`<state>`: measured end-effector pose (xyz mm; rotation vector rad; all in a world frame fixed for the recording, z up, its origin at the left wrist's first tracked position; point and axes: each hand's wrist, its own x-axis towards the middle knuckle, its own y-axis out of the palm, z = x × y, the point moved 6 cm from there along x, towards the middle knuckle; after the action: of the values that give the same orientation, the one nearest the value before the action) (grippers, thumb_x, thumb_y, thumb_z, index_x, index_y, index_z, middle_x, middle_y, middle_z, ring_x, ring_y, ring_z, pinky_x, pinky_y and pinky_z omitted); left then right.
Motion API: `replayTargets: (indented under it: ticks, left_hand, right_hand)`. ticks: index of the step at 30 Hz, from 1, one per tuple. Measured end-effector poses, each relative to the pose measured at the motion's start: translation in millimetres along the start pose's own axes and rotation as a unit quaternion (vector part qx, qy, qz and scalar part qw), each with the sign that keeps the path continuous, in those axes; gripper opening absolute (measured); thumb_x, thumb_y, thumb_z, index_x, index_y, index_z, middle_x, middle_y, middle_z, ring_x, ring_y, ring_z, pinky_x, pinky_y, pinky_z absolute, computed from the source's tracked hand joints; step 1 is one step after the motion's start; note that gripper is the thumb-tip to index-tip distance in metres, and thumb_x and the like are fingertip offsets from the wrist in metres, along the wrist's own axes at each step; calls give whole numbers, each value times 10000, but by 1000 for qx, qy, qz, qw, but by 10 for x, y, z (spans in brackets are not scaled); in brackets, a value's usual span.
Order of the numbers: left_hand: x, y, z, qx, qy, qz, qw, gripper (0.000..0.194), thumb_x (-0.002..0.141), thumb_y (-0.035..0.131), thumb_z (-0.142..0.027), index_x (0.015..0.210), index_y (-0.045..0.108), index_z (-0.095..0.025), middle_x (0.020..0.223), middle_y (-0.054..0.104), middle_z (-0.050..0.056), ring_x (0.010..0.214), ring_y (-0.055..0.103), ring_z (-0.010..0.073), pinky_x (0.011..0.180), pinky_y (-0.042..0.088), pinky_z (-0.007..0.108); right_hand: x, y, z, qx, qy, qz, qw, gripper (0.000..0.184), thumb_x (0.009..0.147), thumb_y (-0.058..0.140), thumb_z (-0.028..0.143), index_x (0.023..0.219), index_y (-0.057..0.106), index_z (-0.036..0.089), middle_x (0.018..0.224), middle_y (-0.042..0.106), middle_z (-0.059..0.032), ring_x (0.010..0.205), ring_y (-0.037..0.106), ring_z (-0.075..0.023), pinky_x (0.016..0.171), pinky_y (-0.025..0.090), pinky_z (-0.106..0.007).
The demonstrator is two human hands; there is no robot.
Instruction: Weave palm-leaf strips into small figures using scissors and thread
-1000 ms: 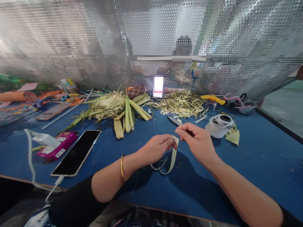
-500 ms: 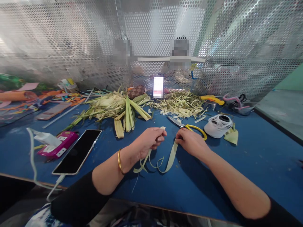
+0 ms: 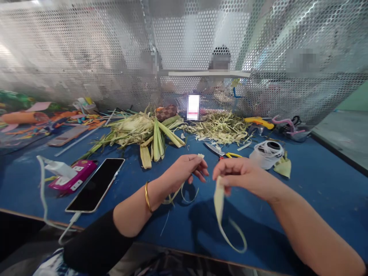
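My left hand (image 3: 188, 170) pinches a small pale piece of corn husk (image 3: 201, 156) between thumb and forefinger, with its other fingers loosely curled. Below it, thin curled husk strips (image 3: 188, 197) hang or lie, partly hidden by the hand. My right hand (image 3: 237, 174) is closed on the upper end of a long corn husk strip (image 3: 219, 203), which hangs down and curls at its tail. Just beyond the right hand lie scissors (image 3: 214, 148) with yellow handles, partly covered by that hand. A spool of white thread (image 3: 267, 153) stands to their right.
A heap of corn husks (image 3: 129, 130) and a pile of shredded husk (image 3: 224, 128) lie along the perforated metal panel (image 3: 198, 38). On the left are a phone (image 3: 96, 184) on a cable and a magenta power strip (image 3: 74, 178). Persons are visible behind the panel.
My right hand first lowered to a husk strip beside the left hand, then drew it to the right and nearer, apart from the left hand. My left hand stayed almost in place, its fingers loosening slightly.
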<state>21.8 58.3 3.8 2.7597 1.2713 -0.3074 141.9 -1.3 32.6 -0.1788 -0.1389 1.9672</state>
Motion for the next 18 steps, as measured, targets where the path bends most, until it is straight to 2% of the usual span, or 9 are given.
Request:
replayTargets:
  ticks: [3, 8, 10, 12, 14, 16, 18]
  left_hand:
    - [-13, 119, 53, -21, 15, 25, 999, 287, 927, 418, -336, 760, 564, -154, 673, 634, 26, 609, 624, 117, 491, 409, 183]
    - [-18, 184, 101, -81, 33, 20, 996, 303, 888, 493, -397, 783, 597, -133, 678, 634, 29, 615, 610, 118, 654, 471, 249]
    - [-28, 205, 114, -97, 22, 24, 995, 286, 885, 492, -386, 803, 592, -131, 679, 620, 29, 601, 590, 116, 652, 473, 263]
    - [-47, 211, 117, -94, 7, 19, 995, 262, 893, 476, -364, 794, 570, -141, 638, 564, 1, 530, 518, 89, 567, 432, 231]
    - [-71, 202, 102, -81, -1, 11, 997, 244, 903, 462, -343, 770, 538, -153, 586, 466, -42, 457, 381, 52, 461, 306, 183]
    - [-91, 187, 75, -73, -2, 4, 997, 246, 912, 450, -333, 747, 506, -160, 567, 389, -64, 442, 270, 40, 429, 187, 179]
    - [-102, 176, 53, -68, -1, 3, 998, 250, 918, 436, -326, 738, 491, -162, 569, 372, -66, 447, 233, 41, 432, 147, 192]
  right_hand:
    - [82, -16, 6, -121, -78, -133, 981, 47, 835, 565, 231, 815, 593, 199, 701, 648, 11, 636, 610, -127, 641, 492, -262]
    - [86, -53, 15, -286, -159, -243, 913, 93, 861, 547, 224, 803, 619, 210, 752, 640, -15, 715, 587, -157, 678, 465, -288]
    - [73, -72, 14, -302, -164, -258, 903, 69, 853, 565, 224, 834, 630, 213, 753, 639, -14, 715, 585, -159, 669, 463, -285]
    - [72, -73, 9, -297, -163, -256, 905, 70, 852, 572, 218, 885, 633, 216, 749, 643, -7, 708, 589, -157, 673, 466, -285]
    - [70, -66, 21, -285, -173, -255, 908, 72, 851, 580, 219, 893, 638, 218, 773, 651, -10, 716, 594, -155, 680, 471, -285]
    - [71, -58, 33, -271, -183, -247, 912, 51, 846, 596, 233, 846, 645, 219, 770, 653, -8, 713, 594, -154, 670, 473, -281]
    - [79, -65, 22, -258, -175, -236, 920, 51, 840, 612, 245, 821, 653, 222, 751, 658, -4, 707, 596, -157, 663, 474, -280]
